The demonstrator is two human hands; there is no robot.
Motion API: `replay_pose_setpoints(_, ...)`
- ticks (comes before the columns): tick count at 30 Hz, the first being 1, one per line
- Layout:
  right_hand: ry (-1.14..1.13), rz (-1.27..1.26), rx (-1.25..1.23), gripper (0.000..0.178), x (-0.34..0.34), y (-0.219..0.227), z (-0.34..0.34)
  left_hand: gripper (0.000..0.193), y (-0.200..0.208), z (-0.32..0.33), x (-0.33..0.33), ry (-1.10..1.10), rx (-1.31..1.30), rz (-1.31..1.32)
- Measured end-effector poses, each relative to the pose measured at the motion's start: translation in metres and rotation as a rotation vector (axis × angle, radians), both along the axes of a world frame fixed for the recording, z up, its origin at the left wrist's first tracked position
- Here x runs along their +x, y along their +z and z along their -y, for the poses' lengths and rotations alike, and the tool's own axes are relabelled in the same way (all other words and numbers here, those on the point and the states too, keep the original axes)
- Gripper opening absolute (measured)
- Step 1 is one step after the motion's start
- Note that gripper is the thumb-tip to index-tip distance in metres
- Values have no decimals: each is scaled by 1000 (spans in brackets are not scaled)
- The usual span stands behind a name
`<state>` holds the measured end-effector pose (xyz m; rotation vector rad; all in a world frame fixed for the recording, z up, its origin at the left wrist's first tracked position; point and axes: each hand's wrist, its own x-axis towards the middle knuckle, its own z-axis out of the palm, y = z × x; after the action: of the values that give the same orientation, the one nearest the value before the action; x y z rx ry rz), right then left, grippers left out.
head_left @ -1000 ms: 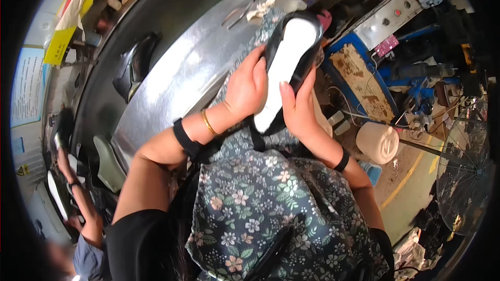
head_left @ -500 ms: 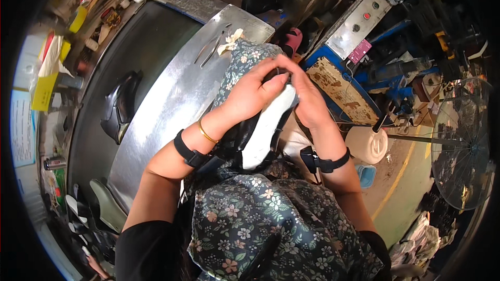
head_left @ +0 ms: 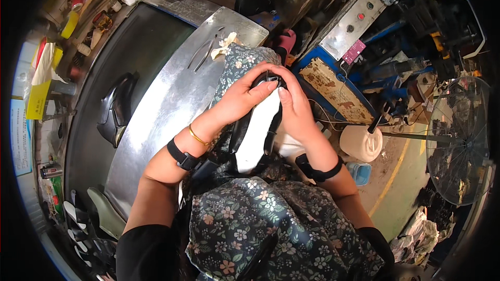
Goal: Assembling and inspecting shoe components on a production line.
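Observation:
A black shoe upper on a last, its white insole (head_left: 258,131) facing up, lies lengthwise over my lap. My left hand (head_left: 250,93) wraps the far end of this shoe from the left, thumb pressed on the folded black edge. From the right, my right hand (head_left: 299,112) closes on the same end, its thumb beside the insole. The fingers of both hands meet over the tip and hide it. Beneath the far end is a pad covered in floral cloth (head_left: 237,65). Pincers (head_left: 204,54) lie on the metal tabletop (head_left: 161,96) to the left.
Another black shoe (head_left: 117,109) rests on the dark belt (head_left: 156,34) at left. A machine with a button panel (head_left: 354,18) stands at far right, near a white plastic jug (head_left: 362,143), a blue container (head_left: 359,173) and a large fan (head_left: 458,140).
The shoe and both hands have shifted slightly left, and the white insole shows more fully. My right thumb now comes into sight beside the insole near the left thumb.

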<state>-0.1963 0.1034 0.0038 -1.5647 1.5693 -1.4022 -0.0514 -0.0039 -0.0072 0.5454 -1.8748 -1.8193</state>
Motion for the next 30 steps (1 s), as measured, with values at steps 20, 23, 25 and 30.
replay_pose_setpoints(20,34,1412,528,81,-77,-46,-141,24,-7,-7,131,775,376,-13)
replay_pose_setpoints(23,224,952,391,68,-48,-2,-28,19,-27,-11,182,984,459,29)
replay_pose_setpoints(25,137,992,371,56,-37,11,56,17,-25,-19,200,990,444,60)
replay_pose_setpoints(30,142,1186,194,39,-18,-23,282,17,-30,-47,240,987,300,244)
